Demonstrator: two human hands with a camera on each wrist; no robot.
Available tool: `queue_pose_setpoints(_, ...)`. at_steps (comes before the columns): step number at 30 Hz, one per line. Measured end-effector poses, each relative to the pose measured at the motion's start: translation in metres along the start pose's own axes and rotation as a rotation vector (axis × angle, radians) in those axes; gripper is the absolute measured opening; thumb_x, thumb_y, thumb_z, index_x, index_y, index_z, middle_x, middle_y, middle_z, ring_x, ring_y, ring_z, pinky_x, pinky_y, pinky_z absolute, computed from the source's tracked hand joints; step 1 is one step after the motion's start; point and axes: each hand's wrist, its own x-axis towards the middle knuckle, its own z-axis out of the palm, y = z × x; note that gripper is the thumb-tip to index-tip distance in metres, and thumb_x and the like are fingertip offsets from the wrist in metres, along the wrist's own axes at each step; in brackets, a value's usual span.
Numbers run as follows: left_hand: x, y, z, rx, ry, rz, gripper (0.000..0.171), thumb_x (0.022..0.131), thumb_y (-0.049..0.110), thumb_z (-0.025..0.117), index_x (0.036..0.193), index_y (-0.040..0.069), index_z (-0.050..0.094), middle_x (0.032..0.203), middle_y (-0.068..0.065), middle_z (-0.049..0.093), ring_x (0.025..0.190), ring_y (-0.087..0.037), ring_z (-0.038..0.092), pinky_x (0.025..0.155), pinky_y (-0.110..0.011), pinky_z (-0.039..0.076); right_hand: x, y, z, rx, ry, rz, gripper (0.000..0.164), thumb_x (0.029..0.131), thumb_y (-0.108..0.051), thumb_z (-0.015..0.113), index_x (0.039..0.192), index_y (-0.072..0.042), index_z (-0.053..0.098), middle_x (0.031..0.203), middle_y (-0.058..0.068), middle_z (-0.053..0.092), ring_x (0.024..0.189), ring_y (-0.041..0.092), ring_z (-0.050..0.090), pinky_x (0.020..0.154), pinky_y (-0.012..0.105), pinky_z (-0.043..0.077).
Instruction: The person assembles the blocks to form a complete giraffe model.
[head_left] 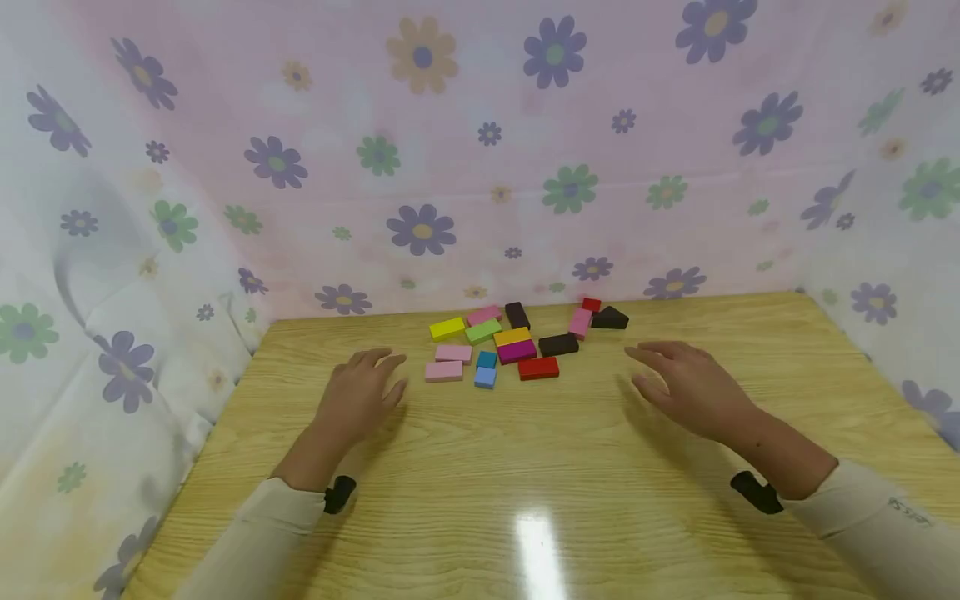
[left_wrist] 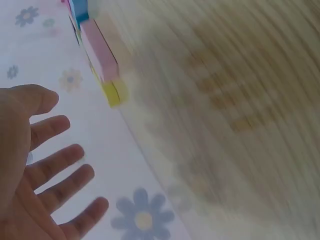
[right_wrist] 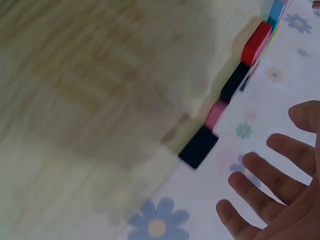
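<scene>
Several coloured blocks lie in a loose cluster at the back of the table in the head view. Among them are a yellow block [head_left: 447, 329], a pale pink block [head_left: 444, 372], a light blue block [head_left: 485, 378], a red block [head_left: 538, 368], a purple block [head_left: 517, 352] and a black triangular block [head_left: 611, 318]. My left hand [head_left: 360, 392] hovers left of the cluster, nearest the pale pink blocks, fingers spread and holding nothing. To the right, my right hand [head_left: 690, 387] hovers near the black triangular block, its fingers loosely extended. Both wrist views show the palms bare.
A wooden table [head_left: 465, 483] carries the blocks, with a bright light reflection near its front. Flowered cloth [head_left: 480, 183] hangs behind the table and along both sides. Black straps [head_left: 756, 492] show at the wrists under pale sleeves.
</scene>
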Motion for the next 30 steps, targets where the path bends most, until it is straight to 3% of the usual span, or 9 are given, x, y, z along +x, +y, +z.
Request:
queue_pose_setpoints(6, 0.023, 0.025, 0.014, -0.064, -0.010, 0.054, 0.036, 0.101, 0.029, 0.059, 0.132, 0.011, 0.064, 0.133, -0.015, 0.062, 0.125, -0.038, 0.057, 0.096, -0.057, 0.049, 0.017, -0.022, 0.020, 0.113, -0.056, -0.051, 0.032, 0.095, -0.014, 0.066, 0.123, -0.001, 0.069, 0.124, 0.021, 0.067, 0.118, 0.041, 0.061, 0.094, 0.054, 0.052)
queue_pose_setpoints(13, 0.040, 0.039, 0.028, -0.118, -0.085, 0.056, 0.034, 0.099, 0.021, 0.062, 0.132, 0.014, 0.064, 0.133, -0.016, 0.062, 0.123, -0.037, 0.058, 0.099, -0.056, 0.048, 0.048, -0.044, 0.045, 0.115, -0.093, -0.100, 0.032, 0.095, -0.012, 0.064, 0.124, 0.002, 0.067, 0.126, 0.021, 0.066, 0.119, 0.039, 0.061, 0.099, 0.052, 0.050)
queue_pose_setpoints(18, 0.044, 0.042, 0.037, -0.116, -0.096, 0.051, 0.030, 0.101, 0.023, 0.061, 0.130, 0.018, 0.067, 0.132, -0.016, 0.062, 0.119, -0.037, 0.059, 0.099, -0.055, 0.049, 0.067, -0.055, 0.054, 0.068, -0.139, -0.110, 0.040, 0.094, -0.012, 0.067, 0.132, -0.001, 0.063, 0.136, 0.022, 0.060, 0.126, 0.039, 0.057, 0.103, 0.052, 0.048)
queue_pose_setpoints(24, 0.046, 0.043, 0.038, -0.114, -0.042, 0.088, 0.028, 0.099, 0.021, 0.064, 0.125, 0.018, 0.072, 0.124, -0.015, 0.067, 0.109, -0.037, 0.064, 0.090, -0.053, 0.053, 0.082, -0.061, 0.058, 0.047, -0.172, -0.131, 0.049, 0.094, -0.010, 0.069, 0.141, -0.005, 0.057, 0.147, 0.022, 0.050, 0.135, 0.040, 0.050, 0.106, 0.053, 0.045)
queue_pose_setpoints(30, 0.046, 0.042, 0.039, -0.125, -0.044, 0.058, 0.028, 0.096, 0.021, 0.068, 0.123, 0.020, 0.073, 0.116, -0.014, 0.068, 0.101, -0.033, 0.065, 0.086, -0.049, 0.054, 0.086, -0.064, 0.063, 0.041, -0.208, -0.167, 0.041, 0.097, -0.008, 0.063, 0.137, -0.003, 0.060, 0.141, 0.024, 0.055, 0.131, 0.042, 0.052, 0.105, 0.052, 0.046)
